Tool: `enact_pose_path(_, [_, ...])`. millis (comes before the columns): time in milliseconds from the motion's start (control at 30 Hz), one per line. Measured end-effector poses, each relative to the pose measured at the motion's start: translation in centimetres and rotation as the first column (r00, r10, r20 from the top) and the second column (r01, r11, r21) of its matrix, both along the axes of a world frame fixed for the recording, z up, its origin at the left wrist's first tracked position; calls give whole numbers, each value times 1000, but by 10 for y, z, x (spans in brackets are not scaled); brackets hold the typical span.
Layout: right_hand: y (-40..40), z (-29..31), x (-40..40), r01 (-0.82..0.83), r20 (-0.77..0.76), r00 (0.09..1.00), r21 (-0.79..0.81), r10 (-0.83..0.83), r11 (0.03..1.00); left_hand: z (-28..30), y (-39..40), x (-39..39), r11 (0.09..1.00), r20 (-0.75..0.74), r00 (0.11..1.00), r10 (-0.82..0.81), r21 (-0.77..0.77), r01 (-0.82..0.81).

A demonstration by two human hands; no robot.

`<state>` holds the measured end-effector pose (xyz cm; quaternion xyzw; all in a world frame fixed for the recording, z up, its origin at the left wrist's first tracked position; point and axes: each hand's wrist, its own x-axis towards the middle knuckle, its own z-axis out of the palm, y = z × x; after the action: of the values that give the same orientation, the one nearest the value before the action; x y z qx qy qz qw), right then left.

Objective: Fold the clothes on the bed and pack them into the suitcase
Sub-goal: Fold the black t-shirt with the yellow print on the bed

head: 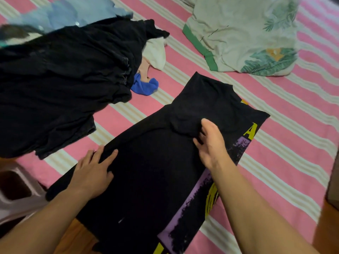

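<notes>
A black T-shirt point(156, 171) with a purple and yellow print lies partly folded on the pink striped bed point(284, 143). My left hand point(93, 171) rests flat on its left edge, fingers spread. My right hand point(211, 143) lies on the shirt near its upper part, its fingers curled into a fold of the black fabric there. A heap of black clothes point(64, 79) sits at the upper left, with a light blue garment point(73, 13) behind it. A blue item point(145, 86) and a cream and pink piece point(156, 54) poke out beside the heap. No suitcase is in view.
A pale leaf-print pillow or bedding with green trim point(244, 37) lies at the upper right. A grey plastic stool or bin point(16, 189) stands off the bed at the lower left. Wooden floor point(77, 235) shows below the bed edge.
</notes>
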<state>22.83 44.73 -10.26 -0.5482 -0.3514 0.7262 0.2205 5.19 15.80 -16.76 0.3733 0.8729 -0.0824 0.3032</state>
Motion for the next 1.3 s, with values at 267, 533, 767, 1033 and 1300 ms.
enact_pose_path(267, [-13, -42, 8, -612, 788, 587, 282, 186, 739, -3, -2, -2, 1000, 37, 999, -4, -11, 4])
enact_pose_path(533, [-27, -22, 34, -484, 804, 532, 32, 265, 874, 2, 1, 1, 1000, 52, 998, 21, -11, -21])
enact_pose_path(767, [64, -31, 33, -145, 688, 725, 143, 7, 979, -3, -1, 4, 999, 32, 999, 44, 14, -44])
enact_pose_path(1033, [125, -24, 10, -305, 865, 494, 75, 90, 949, 4, 5, 2, 999, 36, 999, 27, -46, -26])
enact_pose_path(1300, [100, -25, 13, 156, 463, 874, 26, -150, 987, 2, 6, 3, 998, 24, 999, 33, -49, -31])
